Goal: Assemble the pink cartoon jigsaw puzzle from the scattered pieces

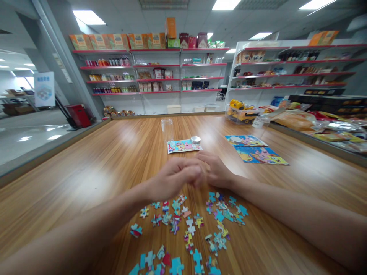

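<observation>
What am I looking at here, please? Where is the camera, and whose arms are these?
The one picture comes from a camera worn on a person's head, looking forward and down. Both arms are that person's own. The left hand and right hand meet above a wooden table, fingers curled together; whether they hold anything is hidden. Loose jigsaw pieces lie scattered below them. Beyond the hands lie a small picture card with a round metal lid on it, a clear plastic jar, and two more puzzle pictures. Shop shelves stand behind.

2 bare forearms, left hand (174, 176), right hand (216, 171), no sleeves
</observation>
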Tool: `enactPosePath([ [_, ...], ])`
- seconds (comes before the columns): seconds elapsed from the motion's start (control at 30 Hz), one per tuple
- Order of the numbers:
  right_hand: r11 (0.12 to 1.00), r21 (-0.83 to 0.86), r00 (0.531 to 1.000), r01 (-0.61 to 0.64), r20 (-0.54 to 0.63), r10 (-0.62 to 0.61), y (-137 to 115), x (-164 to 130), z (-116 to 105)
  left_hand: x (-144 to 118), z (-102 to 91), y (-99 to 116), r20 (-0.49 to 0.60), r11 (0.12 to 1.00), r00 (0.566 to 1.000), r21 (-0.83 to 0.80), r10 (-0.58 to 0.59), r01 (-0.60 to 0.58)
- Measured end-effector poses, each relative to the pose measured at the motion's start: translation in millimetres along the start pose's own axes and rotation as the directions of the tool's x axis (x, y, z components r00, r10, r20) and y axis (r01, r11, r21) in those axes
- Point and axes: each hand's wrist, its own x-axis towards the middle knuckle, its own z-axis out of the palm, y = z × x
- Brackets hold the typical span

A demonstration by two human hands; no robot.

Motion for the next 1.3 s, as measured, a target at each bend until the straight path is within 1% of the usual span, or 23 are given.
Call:
enactPosePath([
  [0.03, 1.0, -0.007, 1.0, 0.012, 0.013, -0.012, 0, 0, 0, 4, -10.5, -20, -0.076, 0.999, 0.997, 0.038, 0.016, -0.014],
  [0.07, 1.0, -0.018, 0.999, 0.022, 0.033, -0.021, -1, 0, 1, 4, -19.7, -40, -0.122, 0.985, 0.991, 0.168, 0.047, -0.026],
  [0.1, 0.999, -0.032, 0.998, 0.027, 0.059, -0.026, -2, 0, 1, 2, -27.2, -58, -0.127, 0.956, 0.988, 0.288, 0.084, -0.045],
  [0.13, 0.998, -0.045, 0.995, 0.032, 0.092, -0.028, -3, 0, 1, -3, -32.9, -75, -0.092, 0.927, 0.991, 0.371, 0.099, -0.058],
  [0.17, 0.998, -0.058, 0.992, 0.035, 0.123, -0.028, -4, 0, 1, -8, -36.6, -89, -0.02, 0.906, 0.997, 0.418, 0.075, -0.06],
  [0.2, 0.997, -0.072, 0.988, 0.038, 0.149, -0.027, -5, 0, 1, -14, -38.5, -99, 0.033, 0.894, 0.998, 0.445, 0.05, -0.059],
  [0.27, 0.995, -0.093, 0.984, 0.046, 0.174, -0.029, -6, -1, 1, -21, -38.4, -110, 0.121, 0.885, 0.992, 0.459, 0.032, -0.085],
  [0.33, 0.993, -0.105, 0.986, 0.057, 0.162, -0.04, -8, -1, 1, -22, -35.8, -113, 0.177, 0.894, 0.983, 0.429, 0.056, -0.128],
  [0.43, 0.991, -0.09, 0.983, 0.099, 0.162, -0.083, -13, -1, 1, -19, -32.9, -110, 0.194, 0.919, 0.977, 0.361, 0.09, -0.157],
  [0.5, 0.99, -0.043, 0.967, 0.135, 0.222, -0.122, -20, 1, 0, -17, -32.6, -109, 0.177, 0.928, 0.98, 0.34, 0.092, -0.149],
  [0.57, 0.988, 0.025, 0.93, 0.153, 0.335, -0.152, -31, 5, -4, -17, -32.9, -108, 0.168, 0.931, 0.981, 0.335, 0.092, -0.145],
  [0.63, 0.986, 0.097, 0.856, 0.137, 0.489, -0.167, -46, 9, -13, -18, -33.3, -107, 0.167, 0.931, 0.982, 0.337, 0.09, -0.142],
  [0.67, 0.984, 0.133, 0.802, 0.116, 0.572, -0.172, -55, 11, -18, -19, -33.4, -107, 0.168, 0.93, 0.982, 0.34, 0.086, -0.14],
  [0.7, 0.984, 0.16, 0.733, 0.084, 0.658, -0.169, -64, 14, -23, -19, -33.4, -107, 0.168, 0.929, 0.982, 0.344, 0.083, -0.138],
  [0.73, 0.984, 0.165, 0.673, 0.06, 0.722, -0.162, -74, 15, -28, -19, -33.4, -106, 0.169, 0.928, 0.982, 0.347, 0.082, -0.137],
  [0.8, 0.992, 0.109, 0.593, 0.059, 0.796, -0.123, -91, 17, -36, -20, -33.0, -106, 0.166, 0.928, 0.983, 0.347, 0.081, -0.135],
  [0.87, 0.994, 0.016, 0.542, 0.105, 0.837, -0.071, -106, 16, -38, -19, -32.5, -106, 0.162, 0.929, 0.983, 0.345, 0.084, -0.137],
  [1.0, 0.974, -0.121, 0.484, 0.189, 0.875, 0.015, -120, 11, -31, -19, -31.5, -106, 0.145, 0.923, 0.983, 0.353, 0.11, -0.155],
  [1.1, 0.983, -0.101, 0.462, 0.151, 0.887, 0.02, -117, 10, -27, -19, -31.0, -105, 0.134, 0.92, 0.984, 0.361, 0.113, -0.155],
  [1.13, 0.987, -0.084, 0.475, 0.139, 0.88, 0.008, -115, 11, -27, -19, -30.8, -104, 0.132, 0.92, 0.985, 0.362, 0.109, -0.151],
  [1.2, 0.989, -0.066, 0.521, 0.13, 0.854, -0.012, -111, 13, -30, -19, -30.7, -103, 0.129, 0.922, 0.987, 0.362, 0.1, -0.141],
  [1.27, 0.988, -0.085, 0.561, 0.127, 0.828, -0.001, -108, 16, -36, -19, -30.9, -103, 0.128, 0.925, 0.987, 0.356, 0.094, -0.134],
  [1.3, 0.986, -0.11, 0.568, 0.125, 0.823, 0.019, -107, 17, -40, -19, -31.0, -104, 0.127, 0.926, 0.988, 0.355, 0.089, -0.129],
])
